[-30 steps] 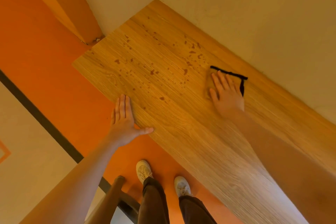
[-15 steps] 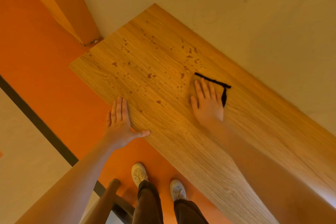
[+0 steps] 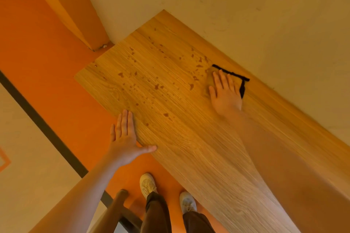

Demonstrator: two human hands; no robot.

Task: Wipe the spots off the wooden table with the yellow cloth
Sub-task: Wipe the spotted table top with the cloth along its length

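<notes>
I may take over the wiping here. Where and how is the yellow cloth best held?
Not pinched: the yellow cloth lies flat on the wooden table, so press down from above with an open palm, as the right hand does. Its black-trimmed edge near the wall is the likeliest place to lift it.

- Only one view: a wide-angle camera on the person's head, looking forward and steeply down.
- It stands close above the near edge of the desk (image 3: pixel 189 138), whose top runs slantwise from upper left to lower right.
- Both forearms enter from the bottom edge; the shoes (image 3: pixel 147 183) on the orange floor (image 3: pixel 37 43) lie almost straight below.
- The wall (image 3: pixel 246 5) behind the desk fills the upper right; straight lines probably bow a little near the edges.
</notes>
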